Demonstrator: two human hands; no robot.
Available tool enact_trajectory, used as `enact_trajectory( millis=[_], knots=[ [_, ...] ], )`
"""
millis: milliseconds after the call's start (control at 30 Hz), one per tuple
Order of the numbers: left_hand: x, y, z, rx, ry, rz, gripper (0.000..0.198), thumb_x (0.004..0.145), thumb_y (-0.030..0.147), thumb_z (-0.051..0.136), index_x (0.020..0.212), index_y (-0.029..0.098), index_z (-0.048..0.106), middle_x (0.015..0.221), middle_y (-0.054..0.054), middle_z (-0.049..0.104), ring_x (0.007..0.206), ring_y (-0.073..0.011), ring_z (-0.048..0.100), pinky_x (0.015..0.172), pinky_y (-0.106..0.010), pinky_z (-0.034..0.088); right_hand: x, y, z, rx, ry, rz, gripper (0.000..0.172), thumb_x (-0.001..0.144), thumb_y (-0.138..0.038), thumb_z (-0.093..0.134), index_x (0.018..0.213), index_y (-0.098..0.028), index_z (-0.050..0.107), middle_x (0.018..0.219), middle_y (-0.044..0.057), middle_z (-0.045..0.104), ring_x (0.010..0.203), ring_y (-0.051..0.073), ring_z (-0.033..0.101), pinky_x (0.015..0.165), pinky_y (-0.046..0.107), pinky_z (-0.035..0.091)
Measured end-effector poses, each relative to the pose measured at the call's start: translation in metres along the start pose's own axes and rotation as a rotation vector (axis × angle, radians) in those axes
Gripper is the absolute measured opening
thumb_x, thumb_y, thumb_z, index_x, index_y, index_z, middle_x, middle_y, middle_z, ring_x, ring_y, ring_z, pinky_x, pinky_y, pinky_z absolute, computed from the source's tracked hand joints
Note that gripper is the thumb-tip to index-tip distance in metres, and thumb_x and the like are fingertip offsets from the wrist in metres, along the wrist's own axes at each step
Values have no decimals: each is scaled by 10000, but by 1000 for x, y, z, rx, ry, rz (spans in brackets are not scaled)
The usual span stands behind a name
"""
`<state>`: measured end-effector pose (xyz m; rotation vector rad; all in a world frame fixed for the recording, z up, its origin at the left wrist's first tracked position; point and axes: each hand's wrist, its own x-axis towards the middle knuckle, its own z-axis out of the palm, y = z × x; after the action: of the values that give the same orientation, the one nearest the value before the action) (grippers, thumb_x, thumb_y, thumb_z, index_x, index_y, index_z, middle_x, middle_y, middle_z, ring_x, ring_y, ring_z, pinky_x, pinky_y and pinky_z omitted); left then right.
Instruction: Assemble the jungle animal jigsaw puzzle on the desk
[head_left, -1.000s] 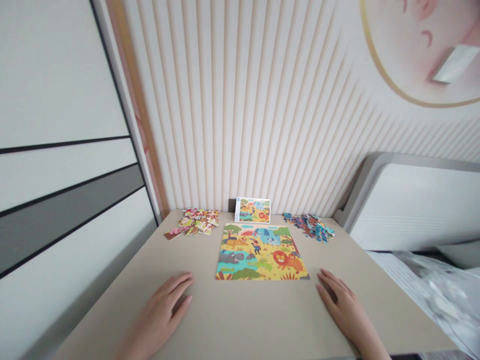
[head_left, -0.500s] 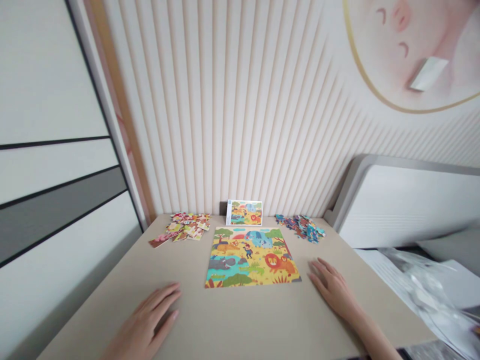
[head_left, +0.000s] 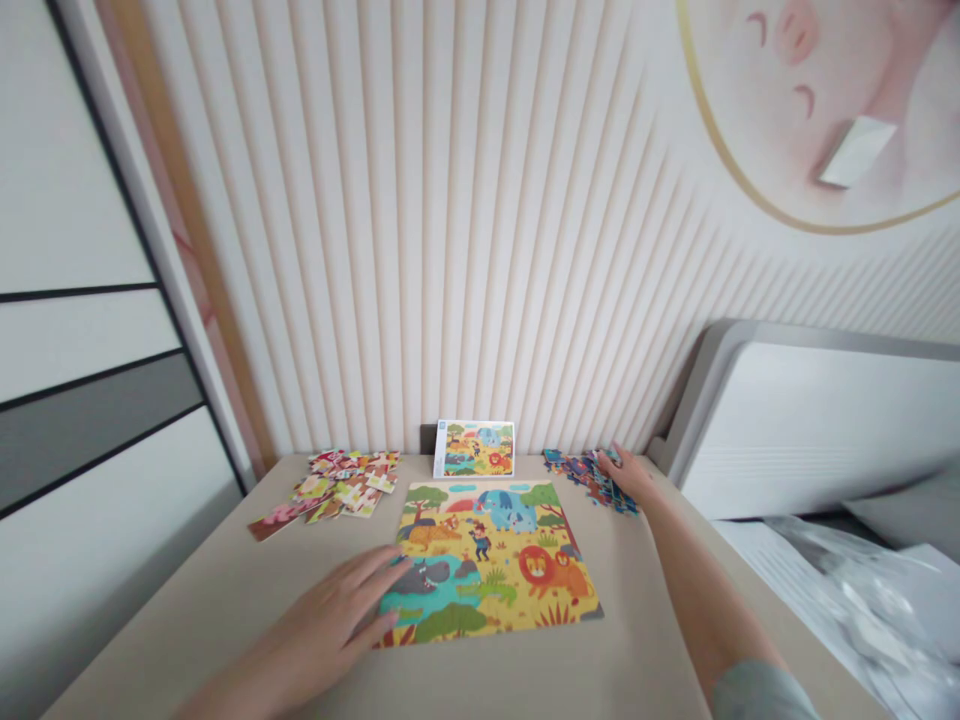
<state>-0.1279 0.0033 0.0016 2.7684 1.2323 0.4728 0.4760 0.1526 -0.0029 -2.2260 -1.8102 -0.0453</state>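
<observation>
An assembled jigsaw puzzle (head_left: 495, 570) with lions, elephants and a hippo lies flat on the table. At its lower left edge, my left hand (head_left: 337, 610) rests with fingers stretched out, the fingertips reaching the puzzle's border. My right hand (head_left: 630, 478) is stretched to the back right, over a heap of loose blue and brown puzzle pieces (head_left: 589, 473). Its fingers look apart on the heap; no lifted piece shows. Behind the puzzle a picture card (head_left: 475, 450) with the same animal scene stands upright against the wall.
A second heap of loose pieces (head_left: 352, 485), red, yellow and pink, lies at the table's back left. A ribbed wall (head_left: 420, 250) bounds the table (head_left: 570, 680) at the back. To the right are a grey-white headboard (head_left: 817, 430) and clear plastic wrapping (head_left: 847, 580).
My right hand has moved from beside the puzzle, away from me, to the blue heap. My left hand has moved right to the puzzle's edge. The view has shifted slightly.
</observation>
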Motion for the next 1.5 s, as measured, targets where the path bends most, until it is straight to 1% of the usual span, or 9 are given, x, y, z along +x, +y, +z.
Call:
enact_trajectory(
  millis=[133,267,433,767,833,933,1067,1233,1500],
  knots=[
    [56,5,18,-30,-25,17,627,1001,577,469,1575,371,326,1646,-39,316,1499,-321,323,1207,-521,327,5,-12,14,-9,-34,106,872,857,-824,394,1517,-257,460,1503,213,478,1321,478,478,1019,702,349],
    [71,6,40,-25,-83,28,687,1003,608,434,1606,372,206,1682,-44,193,1546,-335,165,1232,-585,213,-5,-10,13,-7,-57,54,769,883,-753,443,1517,-318,459,1579,140,400,1360,440,451,1062,650,350],
    [64,5,47,-35,-53,30,692,1004,598,441,1607,384,178,1687,-27,140,1540,-339,184,1236,-575,205,-26,-4,3,27,-93,-128,666,905,-696,471,1494,-385,481,1626,31,354,1415,361,422,1140,538,337],
    [36,2,46,13,-22,12,680,997,583,471,1597,413,200,1681,9,164,1537,-342,195,1226,-579,241,-78,-8,-25,125,-269,-490,689,929,-700,452,1531,-365,437,1654,11,304,1464,323,375,1207,464,286],
    [26,-1,44,31,-12,8,680,992,581,483,1594,420,210,1679,14,177,1534,-343,210,1223,-574,255,-69,-6,-32,142,-251,-469,707,956,-702,388,1567,-348,371,1666,10,275,1486,303,345,1213,443,283],
    [12,-7,41,68,-11,1,695,988,578,492,1597,420,194,1676,11,190,1518,-344,262,1213,-562,289,-37,-4,-33,108,-160,-193,776,965,-735,286,1596,-283,311,1667,59,270,1513,310,289,1219,478,259],
    [-3,-13,35,124,-17,-11,714,983,582,500,1600,414,184,1670,14,213,1509,-346,287,1204,-543,321,2,-13,-16,101,-197,-37,809,967,-753,159,1579,-263,357,1617,89,378,1511,317,289,1219,522,227],
    [-18,-15,28,153,-3,-20,720,980,577,512,1601,406,189,1660,12,245,1493,-330,330,1194,-505,349,8,-33,12,101,-280,-97,799,919,-820,230,1519,-343,456,1646,80,315,1531,410,175,1152,748,89],
    [-21,-13,33,231,37,-4,724,991,567,503,1611,357,194,1672,-8,219,1509,-322,296,1222,-494,287,-33,-38,7,159,-413,-375,695,950,-768,299,1536,-409,401,1692,41,182,1549,342,160,1208,665,28]
  ],
)
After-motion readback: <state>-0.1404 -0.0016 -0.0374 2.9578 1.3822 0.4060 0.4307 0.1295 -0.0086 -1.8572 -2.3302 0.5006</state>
